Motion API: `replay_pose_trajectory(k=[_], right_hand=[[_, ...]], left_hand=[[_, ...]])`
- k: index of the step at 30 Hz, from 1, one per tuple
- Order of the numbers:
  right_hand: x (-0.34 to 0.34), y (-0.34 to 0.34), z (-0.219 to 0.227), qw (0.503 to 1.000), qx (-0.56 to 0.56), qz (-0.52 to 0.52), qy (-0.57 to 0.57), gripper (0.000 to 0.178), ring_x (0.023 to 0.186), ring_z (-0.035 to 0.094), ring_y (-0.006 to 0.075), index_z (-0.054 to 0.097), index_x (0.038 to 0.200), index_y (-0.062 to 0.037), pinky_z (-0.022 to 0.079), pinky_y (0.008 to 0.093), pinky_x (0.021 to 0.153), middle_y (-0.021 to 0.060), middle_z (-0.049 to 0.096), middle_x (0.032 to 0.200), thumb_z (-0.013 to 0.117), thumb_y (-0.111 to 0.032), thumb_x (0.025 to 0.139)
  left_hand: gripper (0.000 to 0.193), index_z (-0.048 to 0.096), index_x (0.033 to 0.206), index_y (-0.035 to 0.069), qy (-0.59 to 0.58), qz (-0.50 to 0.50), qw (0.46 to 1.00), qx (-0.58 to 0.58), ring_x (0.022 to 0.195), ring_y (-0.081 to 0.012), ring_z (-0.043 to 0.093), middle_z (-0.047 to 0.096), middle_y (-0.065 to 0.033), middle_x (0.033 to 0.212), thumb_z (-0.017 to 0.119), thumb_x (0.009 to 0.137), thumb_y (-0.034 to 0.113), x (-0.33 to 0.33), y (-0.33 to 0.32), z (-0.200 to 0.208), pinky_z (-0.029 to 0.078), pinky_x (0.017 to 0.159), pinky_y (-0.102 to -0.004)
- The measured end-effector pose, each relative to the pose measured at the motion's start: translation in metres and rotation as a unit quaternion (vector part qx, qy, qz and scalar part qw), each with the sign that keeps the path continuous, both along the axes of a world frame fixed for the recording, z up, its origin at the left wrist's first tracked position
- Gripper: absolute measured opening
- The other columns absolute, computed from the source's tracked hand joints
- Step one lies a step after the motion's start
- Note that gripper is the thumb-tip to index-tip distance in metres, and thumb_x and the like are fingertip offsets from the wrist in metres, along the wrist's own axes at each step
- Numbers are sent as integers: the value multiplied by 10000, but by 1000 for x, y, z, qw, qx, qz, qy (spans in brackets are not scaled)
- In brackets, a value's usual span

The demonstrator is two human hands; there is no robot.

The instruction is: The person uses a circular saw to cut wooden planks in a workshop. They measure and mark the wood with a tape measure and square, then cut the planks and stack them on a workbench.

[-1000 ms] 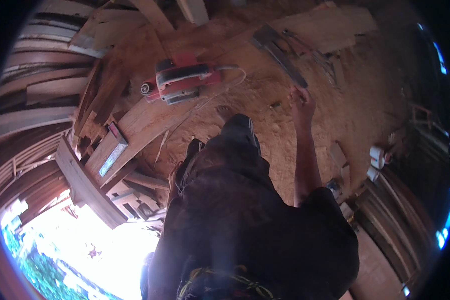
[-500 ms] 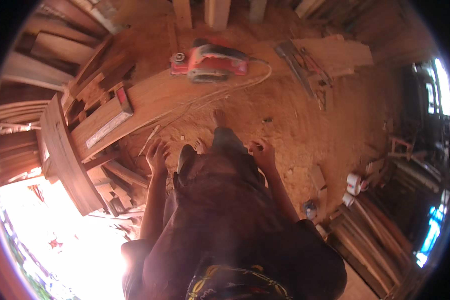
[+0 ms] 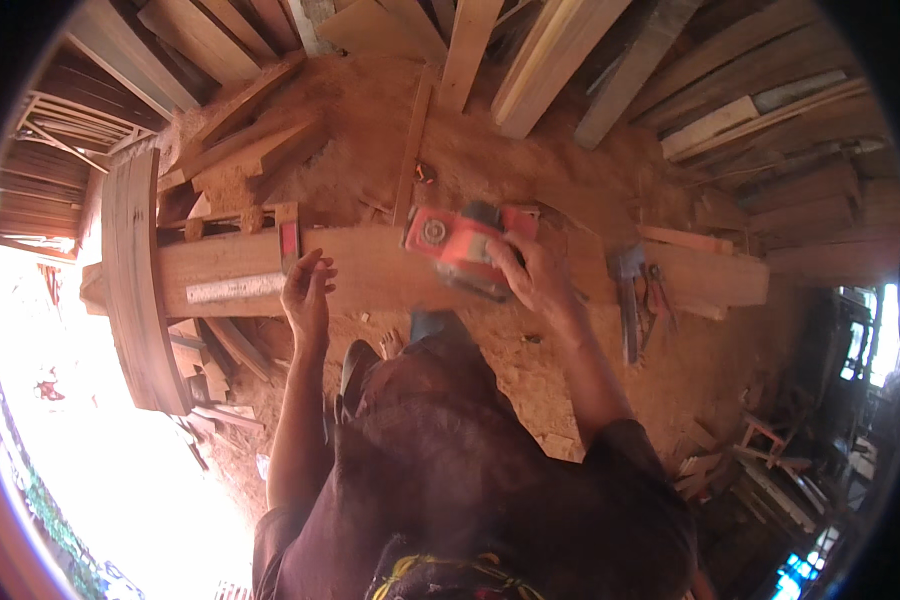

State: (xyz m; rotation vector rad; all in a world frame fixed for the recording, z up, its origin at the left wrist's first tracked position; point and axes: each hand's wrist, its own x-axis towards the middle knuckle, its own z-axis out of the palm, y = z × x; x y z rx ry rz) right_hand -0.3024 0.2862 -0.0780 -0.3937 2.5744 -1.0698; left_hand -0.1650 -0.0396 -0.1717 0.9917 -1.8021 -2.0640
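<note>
A long wooden board (image 3: 365,270) lies across in front of me. On it sits a red electric planer (image 3: 448,232), a little blurred. My right hand (image 3: 535,275) is closed over the planer's rear handle; part of the grip is hidden under the fingers. My left hand (image 3: 308,298) hangs at the board's near edge, fingers loosely bent and apart, holding nothing. Just beside it lies a try square, with a pale metal blade (image 3: 232,289) and a dark stock with a red face (image 3: 290,243).
Pliers with red handles (image 3: 657,295) and a long dark metal tool (image 3: 628,315) lie toward the board's right. A wide plank (image 3: 135,290) crosses its left end. Beyond, timber beams (image 3: 555,70) lean along the back. Sawdust and offcuts cover the ground (image 3: 530,400).
My right hand has moved forward from beside my body onto the planer and gripped it. My left hand has come up near the try square. The view has shifted, and I stand nearer the board.
</note>
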Motion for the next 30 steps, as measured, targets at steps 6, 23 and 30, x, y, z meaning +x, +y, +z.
replay_pose_trajectory(k=[6, 23, 30], right_hand=[[-32, 6, 34, 984, 27, 84, -157, 411, 768, 682, 281, 747, 1042, 1, 527, 394, 730, 171, 708, 836, 707, -405, 988], [-281, -59, -199, 956, 101, 126, -246, 323, 669, 646, 187, 742, 933, -22, 494, 375, 652, 94, 700, 755, 695, -332, 1011], [-315, -139, -509, 917, 242, 201, -248, 343, 1028, 730, 371, 772, 1052, -55, 574, 476, 870, 201, 748, 1043, 713, -373, 940]], left_hand=[[216, 731, 1199, 65, -16, -120, 963, -239, 975, -207, 725, 757, -105, 1078, 702, 998, 138, -93, -8, -41, 554, 856, -348], [276, 741, 1002, 108, -213, -281, 841, -411, 861, -313, 703, 722, -83, 894, 794, 882, 350, -146, 4, -36, 546, 759, -438], [304, 762, 1047, 122, -284, -313, 828, -369, 848, -266, 705, 747, -46, 959, 827, 840, 335, -153, 3, -23, 525, 727, -395]])
